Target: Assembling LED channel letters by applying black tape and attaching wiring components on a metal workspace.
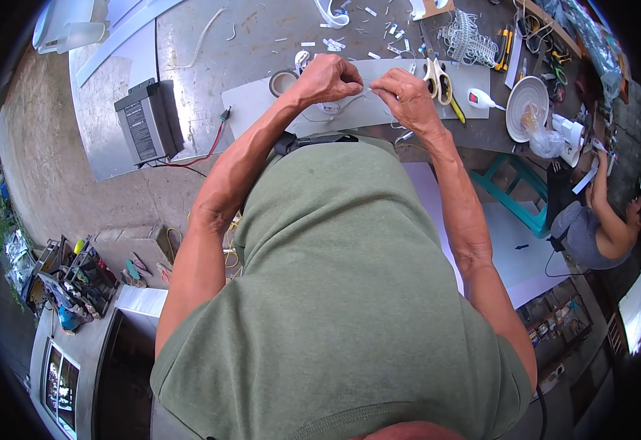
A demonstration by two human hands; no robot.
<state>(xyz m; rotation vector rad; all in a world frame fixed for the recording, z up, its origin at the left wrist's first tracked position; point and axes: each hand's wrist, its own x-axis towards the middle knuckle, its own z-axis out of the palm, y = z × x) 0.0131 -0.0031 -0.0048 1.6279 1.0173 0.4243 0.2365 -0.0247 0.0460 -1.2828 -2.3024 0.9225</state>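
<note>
Both my hands are raised over a grey board (251,110) at the table's near edge. My left hand (329,79) is closed, thumb and fingers pinched together. My right hand (410,101) faces it a short gap away, its fingertips also pinched. A thin pale wire (346,101) shows between and below them; its ends are too fine to make out. Beside my left wrist lies a roll of tape (284,82). Cream-handled scissors (443,82) lie just right of my right hand, with a yellow pen-like tool (457,111) by them.
A black power box (141,123) with a red-and-black lead stands on the left. Small white clippings (392,31) litter the far table. To the right are a coil of light strips (470,40), a white round reel (527,108), a teal stool (511,191) and another person (591,227).
</note>
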